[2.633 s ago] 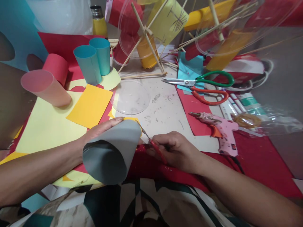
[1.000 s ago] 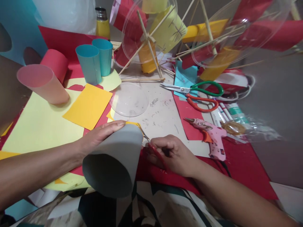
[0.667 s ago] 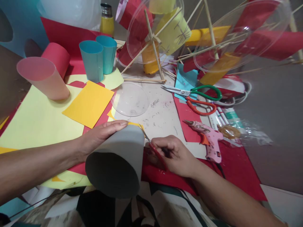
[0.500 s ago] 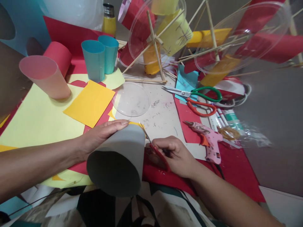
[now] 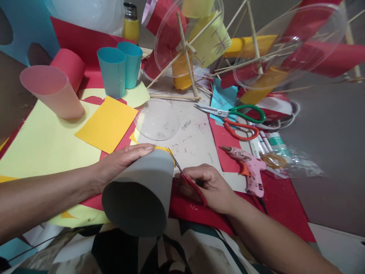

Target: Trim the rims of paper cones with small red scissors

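Observation:
My left hand (image 5: 125,161) is wrapped round the side of a grey paper tube (image 5: 148,173), its thumb on top near the far end. The tube lies tilted, its dark open mouth facing me. A strip of orange paper (image 5: 162,148) shows along the tube's far rim. My right hand (image 5: 207,184) grips small red-handled scissors (image 5: 195,188), fingers in the loops. Their blades reach the orange edge at the tube's far right; whether they are parted is hard to make out. Just beyond lies a clear plastic disc (image 5: 158,120).
An orange sheet (image 5: 107,123), a pink tube (image 5: 54,93) and two teal tubes (image 5: 112,74) stand or lie at left. Larger scissors (image 5: 228,114) and a pink glue gun (image 5: 248,167) lie at right. A stick frame (image 5: 186,53) with discs and paper tubes rises behind.
The whole view has shifted very slightly. Both hands, the grey tube and the scissors hold nearly the same position, with the scissor handles turned a little.

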The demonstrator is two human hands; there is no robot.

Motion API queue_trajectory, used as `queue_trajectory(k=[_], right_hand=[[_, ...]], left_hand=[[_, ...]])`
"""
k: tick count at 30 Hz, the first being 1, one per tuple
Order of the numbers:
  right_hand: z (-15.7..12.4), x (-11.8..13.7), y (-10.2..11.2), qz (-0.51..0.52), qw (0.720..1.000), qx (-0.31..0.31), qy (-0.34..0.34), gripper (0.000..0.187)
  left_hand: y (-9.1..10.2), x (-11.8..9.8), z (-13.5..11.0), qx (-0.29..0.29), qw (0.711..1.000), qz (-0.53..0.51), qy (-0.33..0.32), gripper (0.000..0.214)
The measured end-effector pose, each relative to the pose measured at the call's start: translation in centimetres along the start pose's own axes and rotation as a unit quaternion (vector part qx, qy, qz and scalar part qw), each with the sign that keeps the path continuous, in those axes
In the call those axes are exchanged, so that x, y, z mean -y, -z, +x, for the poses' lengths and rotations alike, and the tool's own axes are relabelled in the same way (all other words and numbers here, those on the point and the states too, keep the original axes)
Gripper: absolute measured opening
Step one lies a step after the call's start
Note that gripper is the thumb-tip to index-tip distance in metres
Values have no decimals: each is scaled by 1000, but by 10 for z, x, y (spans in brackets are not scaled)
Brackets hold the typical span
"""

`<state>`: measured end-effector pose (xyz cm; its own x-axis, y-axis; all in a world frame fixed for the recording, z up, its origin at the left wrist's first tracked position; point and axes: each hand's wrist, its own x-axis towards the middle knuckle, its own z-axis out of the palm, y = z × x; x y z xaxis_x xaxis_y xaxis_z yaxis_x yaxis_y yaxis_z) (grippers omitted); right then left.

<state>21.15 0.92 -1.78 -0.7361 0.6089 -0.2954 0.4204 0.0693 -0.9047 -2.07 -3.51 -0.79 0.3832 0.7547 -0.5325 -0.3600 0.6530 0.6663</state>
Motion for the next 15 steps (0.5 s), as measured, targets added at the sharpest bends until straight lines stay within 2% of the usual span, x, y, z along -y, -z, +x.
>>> queue_trajectory(k=[7,12,15], right_hand=[[-2,-5,0,42,999,27,-1,46],[-2,-3,1,34,999,12,-5,45],[-1,-1,1,32,999,7,4,44]], left_hand=[[0,-1,-3,8,1000,14,-12,30],[0,-2,-1,23,999,14,-29,25],[0,-2,-1,8,999,30,-34,27]])
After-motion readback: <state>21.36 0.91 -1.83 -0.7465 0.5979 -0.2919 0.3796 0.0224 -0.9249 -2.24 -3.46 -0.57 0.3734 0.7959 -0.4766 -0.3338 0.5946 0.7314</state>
